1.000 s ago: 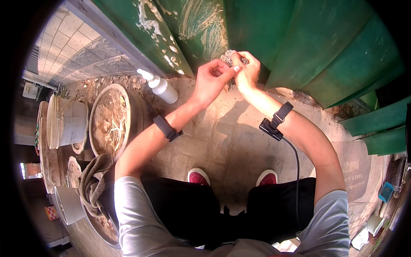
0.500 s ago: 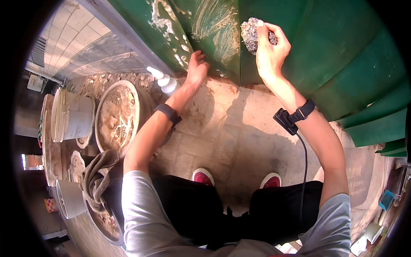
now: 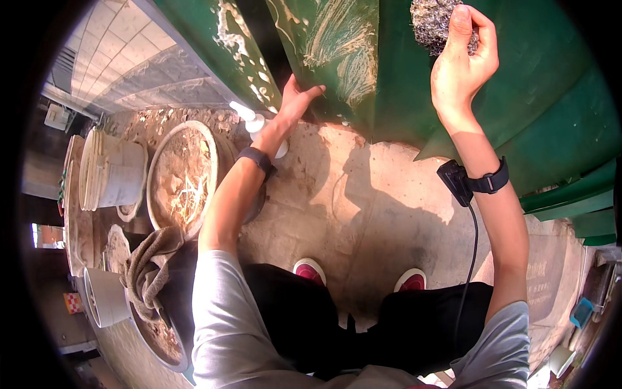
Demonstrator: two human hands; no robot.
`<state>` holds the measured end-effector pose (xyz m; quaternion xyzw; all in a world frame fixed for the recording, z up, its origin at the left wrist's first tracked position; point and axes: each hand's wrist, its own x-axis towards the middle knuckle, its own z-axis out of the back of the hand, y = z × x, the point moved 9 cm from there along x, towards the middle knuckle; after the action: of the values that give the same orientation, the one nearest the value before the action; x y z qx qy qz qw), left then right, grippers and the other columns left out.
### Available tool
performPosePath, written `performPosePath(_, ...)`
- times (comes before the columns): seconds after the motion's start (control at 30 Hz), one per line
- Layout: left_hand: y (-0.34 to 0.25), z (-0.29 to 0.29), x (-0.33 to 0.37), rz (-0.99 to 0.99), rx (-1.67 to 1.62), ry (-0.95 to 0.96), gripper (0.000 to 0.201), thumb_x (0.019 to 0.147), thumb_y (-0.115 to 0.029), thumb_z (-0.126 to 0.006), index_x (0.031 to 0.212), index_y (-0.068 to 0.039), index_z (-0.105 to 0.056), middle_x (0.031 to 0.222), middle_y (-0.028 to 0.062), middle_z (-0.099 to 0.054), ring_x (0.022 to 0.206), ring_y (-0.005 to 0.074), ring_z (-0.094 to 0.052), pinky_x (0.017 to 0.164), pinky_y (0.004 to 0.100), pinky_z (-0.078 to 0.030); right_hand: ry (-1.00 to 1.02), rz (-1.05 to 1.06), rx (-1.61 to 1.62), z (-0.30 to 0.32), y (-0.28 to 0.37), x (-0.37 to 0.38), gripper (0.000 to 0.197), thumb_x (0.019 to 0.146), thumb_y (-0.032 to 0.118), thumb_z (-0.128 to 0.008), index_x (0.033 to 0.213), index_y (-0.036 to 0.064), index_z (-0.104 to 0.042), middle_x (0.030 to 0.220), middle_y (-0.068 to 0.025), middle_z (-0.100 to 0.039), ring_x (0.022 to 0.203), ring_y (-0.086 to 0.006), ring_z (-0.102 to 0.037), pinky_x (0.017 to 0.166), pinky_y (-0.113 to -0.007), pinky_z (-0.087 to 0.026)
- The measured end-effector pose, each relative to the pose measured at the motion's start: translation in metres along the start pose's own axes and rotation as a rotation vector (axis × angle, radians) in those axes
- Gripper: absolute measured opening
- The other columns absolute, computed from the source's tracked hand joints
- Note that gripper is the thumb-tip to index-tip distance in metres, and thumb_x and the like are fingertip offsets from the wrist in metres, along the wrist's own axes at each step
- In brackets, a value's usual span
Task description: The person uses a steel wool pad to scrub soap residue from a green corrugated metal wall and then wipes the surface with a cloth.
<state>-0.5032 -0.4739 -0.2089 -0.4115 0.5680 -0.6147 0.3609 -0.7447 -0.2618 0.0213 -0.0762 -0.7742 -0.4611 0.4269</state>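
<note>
Silvery scrubber [image 3: 430, 23] (tangled, wiry), green strip [image 3: 346, 48], smeared with whitish residue

The right hand [image 3: 461, 72] grips a grey wire scourer [image 3: 433, 24] while the left hand [image 3: 296, 105] is at a smeared green strip [image 3: 337, 48].

Silvery-gry scrubber [image 3: 431, 27], dk grn panels [image 3: 409, 97] w/ cream streaks [image 3: 338, 50]

Panels [image 3: 414, 84] span the top. Before them, the scourer [image 3: 430, 27] is in the right hand [image 3: 461, 70], upper right; the left hand [image 3: 297, 104] is further left. Bottle [image 3: 254, 123]: partly behind the left forearm [image 3: 232, 204], right of the pot [image 3: 152, 181]. Buckets [image 3: 116, 170]: left edge.
</note>
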Motion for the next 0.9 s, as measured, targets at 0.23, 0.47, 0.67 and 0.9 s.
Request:
performPosePath(0.23, -0.007, -0.028, -0.046, 0.149, 0.127, 0.428, 0.04, 0.09, -0.006, -0.077, 0.128, -0.003, -0.063, 0.117, 0.0041, -0.07, 0.104, 0.0143, -0.066, 0.092, 0.0302, -0.054, 0.141, 0.813, -0.248, -0.016, 0.076, -0.01, 0.02, 0.085, 0.008, -0.078, 0.102, 0.0031, -0.068, 0.095, -0.0088, -0.065, 0.088, -0.0236, -0.059, 0.079, -0.034, -0.047)
performPosePath(0.47, 0.004, -0.065, -0.08, 0.346, 0.277, 0.599, 0.042, 0.095, -0.015, -0.075, 0.134, -0.009, -0.061, 0.12, 0.0029, -0.07, 0.105, 0.0153, -0.065, 0.083, 0.0335, -0.057, 0.538, 0.635, -0.408, -0.06, -0.007, -0.052, 0.029, 0.085, 0.007, -0.077, 0.112, 0.0061, -0.067, 0.101, -0.0082, -0.062, 0.089, -0.0277, -0.063, 0.077, -0.038, -0.054)
performPosePath(0.67, 0.018, -0.067, -0.076, 0.327, 0.137, 0.584, 0.035, 0.095, -0.016, -0.074, 0.128, -0.009, -0.063, 0.112, 0.0025, -0.07, 0.1, 0.0153, -0.067, 0.073, 0.0317, -0.06, 0.977, 0.488, -0.204, -0.062, -0.055, -0.163, 0.023, 0.085, 0.005, -0.069, 0.106, 0.0034, -0.061, 0.101, -0.0115, -0.057, 0.092, -0.0304, -0.062, 0.079, -0.041, -0.056)
performPosePath(0.9, 0.022, -0.074, -0.074, 0.314, 0.214, 0.609, 0.034, 0.097, -0.016, -0.071, 0.129, -0.009, -0.063, 0.112, 0.0016, -0.071, 0.1, 0.0142, -0.067, 0.076, 0.0316, -0.059, 0.566, 0.587, -0.241, -0.051, -0.016, -0.057, 0.026, 0.08, 0.0, -0.075, 0.104, 0.0002, -0.063, 0.098, -0.0142, -0.062, 0.088, -0.0336, -0.066, 0.075, -0.04, -0.055)
